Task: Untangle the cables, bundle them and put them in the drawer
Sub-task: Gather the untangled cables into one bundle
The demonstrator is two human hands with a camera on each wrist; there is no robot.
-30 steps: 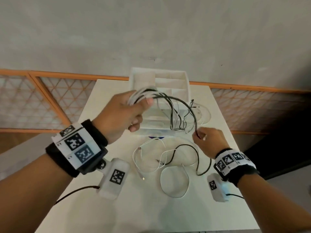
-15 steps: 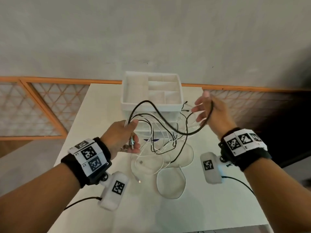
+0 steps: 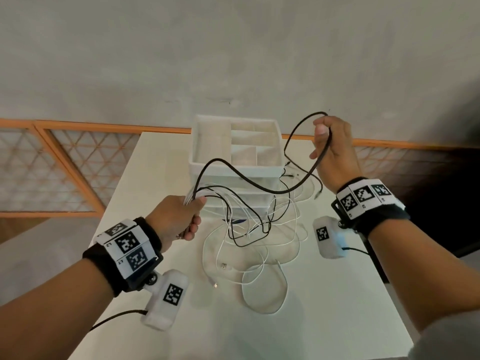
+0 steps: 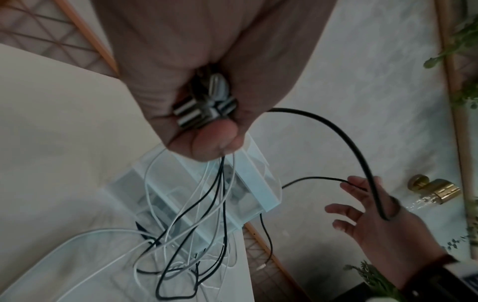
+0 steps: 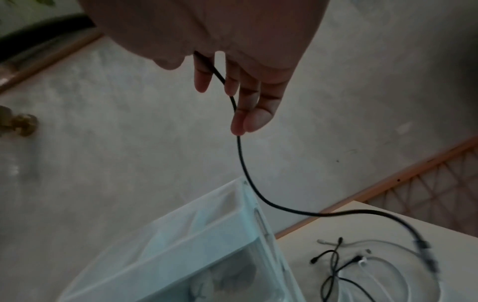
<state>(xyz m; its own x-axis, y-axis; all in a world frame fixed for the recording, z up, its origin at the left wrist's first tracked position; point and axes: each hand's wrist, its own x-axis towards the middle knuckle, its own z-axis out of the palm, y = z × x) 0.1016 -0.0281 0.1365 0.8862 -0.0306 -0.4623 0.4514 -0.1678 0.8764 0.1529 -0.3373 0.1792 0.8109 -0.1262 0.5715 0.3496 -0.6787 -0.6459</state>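
The cables (image 3: 249, 224) hang in a loose black-and-white snarl in front of the drawer unit (image 3: 235, 149), their lower loops lying on the desk (image 3: 324, 307). The left hand (image 3: 176, 216) is fisted round a bunch of them near their plug ends; in the left wrist view several metal plugs (image 4: 204, 108) stick out of the fist. One thick black cable (image 3: 259, 184) runs from that fist up to the right hand (image 3: 335, 152), raised beside the unit; it passes between thumb and palm and along loosely extended fingers, draped more than squeezed.

These cables look light, limp and a little springy; they should slide through a slack hand and snag wherever loops cross. Judging by that, the plug end is the sound place to hold, with the other hand running down the cord to draw it free. The thin white ones seem the likeliest to kink.

The unit's top tray is divided into compartments. The wrist bands (image 3: 130, 245) carry square black-and-white markers and small labels reading "L1" and "L2"; no brand is legible.
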